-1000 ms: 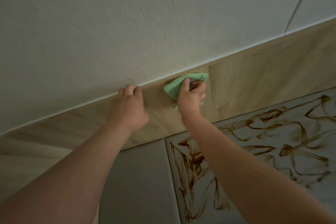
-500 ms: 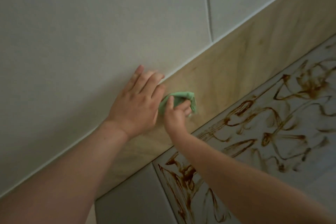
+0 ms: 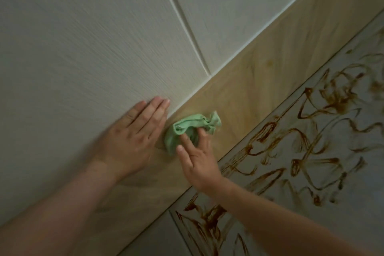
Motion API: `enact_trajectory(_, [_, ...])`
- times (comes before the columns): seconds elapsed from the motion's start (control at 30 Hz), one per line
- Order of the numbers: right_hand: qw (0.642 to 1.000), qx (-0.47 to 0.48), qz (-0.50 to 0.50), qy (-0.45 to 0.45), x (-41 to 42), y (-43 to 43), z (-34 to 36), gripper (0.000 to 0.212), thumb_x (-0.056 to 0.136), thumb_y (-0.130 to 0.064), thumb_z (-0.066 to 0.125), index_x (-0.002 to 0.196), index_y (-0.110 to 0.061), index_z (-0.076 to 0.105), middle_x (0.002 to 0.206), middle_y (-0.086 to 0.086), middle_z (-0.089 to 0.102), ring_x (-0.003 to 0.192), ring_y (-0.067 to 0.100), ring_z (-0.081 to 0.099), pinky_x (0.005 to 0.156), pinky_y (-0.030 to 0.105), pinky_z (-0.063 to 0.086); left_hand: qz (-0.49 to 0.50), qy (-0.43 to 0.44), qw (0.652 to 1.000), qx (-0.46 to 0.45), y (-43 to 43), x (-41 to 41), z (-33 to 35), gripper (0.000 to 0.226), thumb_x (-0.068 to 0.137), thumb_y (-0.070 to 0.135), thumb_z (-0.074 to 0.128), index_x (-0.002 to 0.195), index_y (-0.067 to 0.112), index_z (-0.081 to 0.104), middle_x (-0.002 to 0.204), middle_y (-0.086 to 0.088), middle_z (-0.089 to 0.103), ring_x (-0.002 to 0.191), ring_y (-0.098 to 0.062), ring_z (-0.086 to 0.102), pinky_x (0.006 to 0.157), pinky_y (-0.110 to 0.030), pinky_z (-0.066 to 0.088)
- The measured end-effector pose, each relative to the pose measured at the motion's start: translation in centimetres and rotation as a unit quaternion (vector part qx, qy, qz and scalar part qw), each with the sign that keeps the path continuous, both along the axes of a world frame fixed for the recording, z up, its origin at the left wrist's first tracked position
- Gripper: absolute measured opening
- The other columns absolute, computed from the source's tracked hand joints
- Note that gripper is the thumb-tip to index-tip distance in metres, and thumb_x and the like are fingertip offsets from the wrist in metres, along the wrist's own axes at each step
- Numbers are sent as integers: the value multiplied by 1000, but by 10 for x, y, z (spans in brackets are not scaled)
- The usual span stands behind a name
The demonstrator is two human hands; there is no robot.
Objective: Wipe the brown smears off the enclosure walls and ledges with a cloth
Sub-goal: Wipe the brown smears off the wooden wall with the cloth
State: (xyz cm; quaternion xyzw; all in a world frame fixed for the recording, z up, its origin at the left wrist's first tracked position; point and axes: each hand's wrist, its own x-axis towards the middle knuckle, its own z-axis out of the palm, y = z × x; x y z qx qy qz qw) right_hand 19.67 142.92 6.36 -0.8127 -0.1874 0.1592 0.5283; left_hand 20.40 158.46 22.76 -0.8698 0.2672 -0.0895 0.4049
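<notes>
Cloth, green and bunched, sits on the pale wood band, held there by the bent fingers of your right hand. Your left hand lies flat, fingers straight, braced on the white wall, its fingers just beside the cloth. A second ago that hand was curled on the band and the cloth rode up by the white seam. Now the cloth has dropped to mid-band, so this strip looks nearly done, with only faint haze left. The brown smears on the grey panel, near and right, are untouched. Your own hand blocks the left; the band runs open to the right.
</notes>
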Motion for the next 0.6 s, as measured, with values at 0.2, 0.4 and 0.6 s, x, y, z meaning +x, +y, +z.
enact_trajectory(0.2, [965, 134, -219, 45, 68, -9, 16, 48, 108, -49, 38, 152, -58, 21, 160, -30, -7, 158, 18, -7, 128, 51, 16, -22, -11, 999, 45, 5, 5, -2, 72, 96, 21, 42, 158, -11, 20, 168, -26, 14, 157, -39, 16, 129, -51, 12])
enact_trajectory(0.4, [976, 117, -181, 24, 38, 5, 10, 50, 103, -49, 52, 144, -47, 23, 159, -20, -2, 156, 24, 3, 123, 58, 29, -8, -6, 1000, -13, -15, 3, -6, 62, 100, 19, 34, 156, -7, 30, 167, -23, 24, 156, -37, 22, 128, -53, 12])
enact_trajectory(0.6, [931, 153, -332, 16, 132, -39, 9, 63, 100, -55, 51, 152, -46, 17, 159, -13, 7, 150, 27, 13, 120, 53, 29, -9, -10, 1000, 14, -63, 55, -11, 69, 105, 33, 25, 161, -5, 11, 171, -21, 2, 160, -33, 1, 129, -51, 0])
